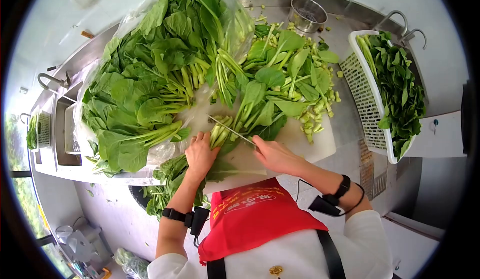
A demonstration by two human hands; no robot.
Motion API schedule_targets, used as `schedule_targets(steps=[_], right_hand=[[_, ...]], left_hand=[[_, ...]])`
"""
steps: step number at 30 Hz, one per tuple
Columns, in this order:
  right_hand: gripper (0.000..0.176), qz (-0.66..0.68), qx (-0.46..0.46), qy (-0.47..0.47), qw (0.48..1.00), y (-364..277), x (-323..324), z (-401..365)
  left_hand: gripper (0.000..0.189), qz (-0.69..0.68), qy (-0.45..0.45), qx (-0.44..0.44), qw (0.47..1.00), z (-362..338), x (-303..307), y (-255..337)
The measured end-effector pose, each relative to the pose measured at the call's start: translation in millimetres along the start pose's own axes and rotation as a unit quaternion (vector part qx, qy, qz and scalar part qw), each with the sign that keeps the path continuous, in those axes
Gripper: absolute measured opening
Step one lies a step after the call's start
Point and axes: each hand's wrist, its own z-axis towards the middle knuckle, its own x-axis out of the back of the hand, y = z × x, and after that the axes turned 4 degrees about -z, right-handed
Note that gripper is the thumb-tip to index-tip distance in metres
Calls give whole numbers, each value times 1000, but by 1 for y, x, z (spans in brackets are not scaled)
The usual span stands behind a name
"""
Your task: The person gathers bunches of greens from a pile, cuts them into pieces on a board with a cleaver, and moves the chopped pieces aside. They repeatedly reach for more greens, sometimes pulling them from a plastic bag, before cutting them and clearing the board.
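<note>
My left hand (201, 155) is closed on a small bunch of leafy greens (220, 133) lying on the white cutting board (315, 151). My right hand (272, 155) grips a knife (231, 130) by its handle; the blade reaches left across the stems of that bunch. Loose greens (270, 86) and cut stem pieces (312, 121) lie just beyond the knife. To the left, a big heap of greens (145, 79) rests on clear plastic, close to my left hand.
A white basket of greens (365, 86) stands at the right. A metal bowl (307, 15) is at the back edge. Taps (395, 16) and a sink (62, 124) flank the counter. More greens (162, 186) sit in a dark container below the front edge.
</note>
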Motion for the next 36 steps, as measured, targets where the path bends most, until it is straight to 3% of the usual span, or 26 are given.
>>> schedule_targets(steps=[2, 5, 6, 8, 12, 15, 17, 19, 20, 23, 26, 27, 29, 32, 36], right_hand=[[20, -1, 0, 17, 1000, 1, -8, 11], [21, 20, 9, 37, 999, 19, -14, 19], [20, 38, 22, 63, 997, 28, -12, 13], [19, 62, -9, 85, 994, 31, 4, -3], [17, 72, -73, 145, 984, 45, 11, -22], [19, 70, -66, 152, 984, 53, 4, -23], [19, 69, -49, 163, 983, 54, -1, -24], [19, 72, -44, 165, 983, 53, -4, -26], [19, 75, -46, 164, 982, 52, -3, -27], [19, 78, -46, 167, 982, 51, -3, -27], [19, 73, -42, 167, 982, 52, -4, -25], [20, 71, -43, 166, 983, 53, -4, -26], [19, 67, -46, 169, 982, 53, -4, -26], [19, 76, -50, 168, 982, 51, -6, -29], [19, 75, -33, 179, 981, 53, -3, -29]], left_hand=[[45, -4, 8, -3, 1000, 1, 2, 0], [47, -38, -36, 17, 998, 10, 24, -2], [52, -106, -77, 38, 991, 15, 35, -11], [60, -299, -193, 89, 930, 23, 77, -23], [53, -508, -155, 68, 845, 36, 101, -20], [52, -461, -126, 71, 875, 51, 89, -32], [37, -446, -117, 90, 883, 52, 90, -40], [31, -204, 20, 65, 977, 51, 102, -35], [25, -155, 78, 37, 984, 54, 106, -37], [21, -171, 15, 71, 983, 62, 102, 4], [31, 15, -74, -19, 997, 68, 39, 30], [35, 26, -60, -11, 998, 69, 19, 28], [39, 20, -73, -6, 997, 75, 8, 24], [46, 134, -162, -23, 977, 68, 11, 33], [45, 24, -89, 3, 996, 60, 18, 19]])
